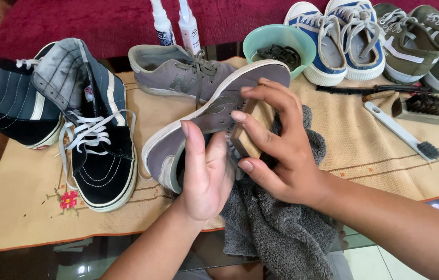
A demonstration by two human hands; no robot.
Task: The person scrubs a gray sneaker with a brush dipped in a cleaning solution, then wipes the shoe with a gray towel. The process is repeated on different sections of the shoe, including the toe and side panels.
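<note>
Your L hand (206,173) grip closed round heel of grey sneaker (204,111) (tilted, sole up) | R hand (276,150) grip shut on wooden brush (249,132), bristles vs shoe side | over grey towel (276,228), worktop edge.

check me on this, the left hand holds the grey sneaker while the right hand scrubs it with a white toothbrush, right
Not quite. The left hand does hold the grey sneaker, but the right hand grips a wooden-backed brush, not the white brush, which lies on the mat. The head view shows this.
</note>
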